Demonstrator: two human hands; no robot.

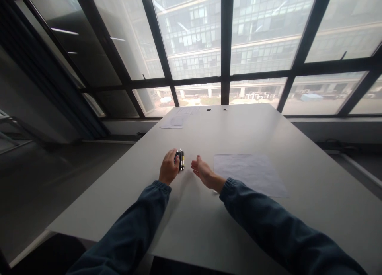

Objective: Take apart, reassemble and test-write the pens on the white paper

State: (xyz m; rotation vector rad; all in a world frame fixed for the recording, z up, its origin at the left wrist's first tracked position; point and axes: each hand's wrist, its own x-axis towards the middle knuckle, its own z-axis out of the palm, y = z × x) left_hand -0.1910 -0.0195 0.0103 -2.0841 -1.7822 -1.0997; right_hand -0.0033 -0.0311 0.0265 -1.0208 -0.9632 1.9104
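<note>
Several dark pens [182,160] with silver ends lie side by side on the white table, one showing yellow and white parts. My left hand [169,167] is curled against their left side, with its thumb over the nearest ones; its fingers partly hide them. To the right of the pens, a short gap apart, my right hand [204,172] is held on edge with its palm facing them. Its fingers are stretched out and hold nothing. Beside my right wrist, a white sheet of paper [247,169] lies flat, partly covered by my right forearm.
The long white table [227,135] reaches to a wall of dark-framed windows. More papers [174,121] lie at its far left. Two small dark spots [209,110] show near the far edge. A dark curtain [44,68] hangs at left.
</note>
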